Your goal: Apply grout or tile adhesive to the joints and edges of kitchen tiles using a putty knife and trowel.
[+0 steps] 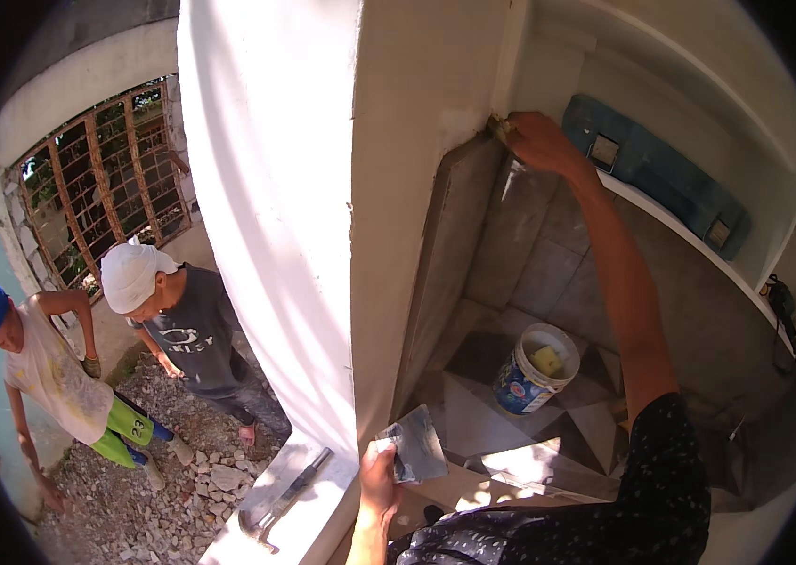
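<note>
My right hand (535, 141) is raised to the inside corner of the white wall, its fingers around a small scraper or putty knife (502, 127) at the top end of a grey tiled edge (450, 188). The tool is partly hidden by my fingers. Low in the view, my left hand (379, 480) grips a wide, square metal putty blade (417, 444) with grey smears on it, held beside the edge of the white pillar (374, 282).
A bucket (520, 391) with a yellow sponge stands on the tiles. A blue-grey board (652, 179) lies on a white shelf (747, 287). A claw hammer (290, 494) rests on the left ledge (332, 499). Two co-workers (59, 367) (186, 330) stand outside on rubble, by a barred window (101, 169).
</note>
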Demonstrator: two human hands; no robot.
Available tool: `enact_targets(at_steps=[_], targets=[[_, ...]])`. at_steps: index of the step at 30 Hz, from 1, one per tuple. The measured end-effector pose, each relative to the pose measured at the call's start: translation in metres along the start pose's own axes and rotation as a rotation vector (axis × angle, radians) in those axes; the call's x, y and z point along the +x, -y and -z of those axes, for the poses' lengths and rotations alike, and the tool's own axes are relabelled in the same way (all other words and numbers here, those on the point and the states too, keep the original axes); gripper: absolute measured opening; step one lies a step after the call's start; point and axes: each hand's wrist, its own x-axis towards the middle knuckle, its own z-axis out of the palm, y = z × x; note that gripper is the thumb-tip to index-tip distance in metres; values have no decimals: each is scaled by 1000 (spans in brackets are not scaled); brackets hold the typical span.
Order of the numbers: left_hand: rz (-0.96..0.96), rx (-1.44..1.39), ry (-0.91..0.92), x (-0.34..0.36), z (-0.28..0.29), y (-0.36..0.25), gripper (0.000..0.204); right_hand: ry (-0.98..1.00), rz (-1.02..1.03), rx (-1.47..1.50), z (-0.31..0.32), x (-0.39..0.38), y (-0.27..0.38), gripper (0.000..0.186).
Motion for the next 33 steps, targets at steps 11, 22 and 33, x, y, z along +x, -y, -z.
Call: enact_targets(at_steps=[11, 22, 33], targets=[[65, -8, 38, -5, -10, -18, 26, 16, 70, -101, 4, -6, 0, 25], [28, -88, 10, -17, 14, -21, 29, -19, 85, -89, 0, -6, 3, 23], [85, -25, 129, -13, 7, -18, 38, -8, 186, -18, 23, -21, 32, 24]])
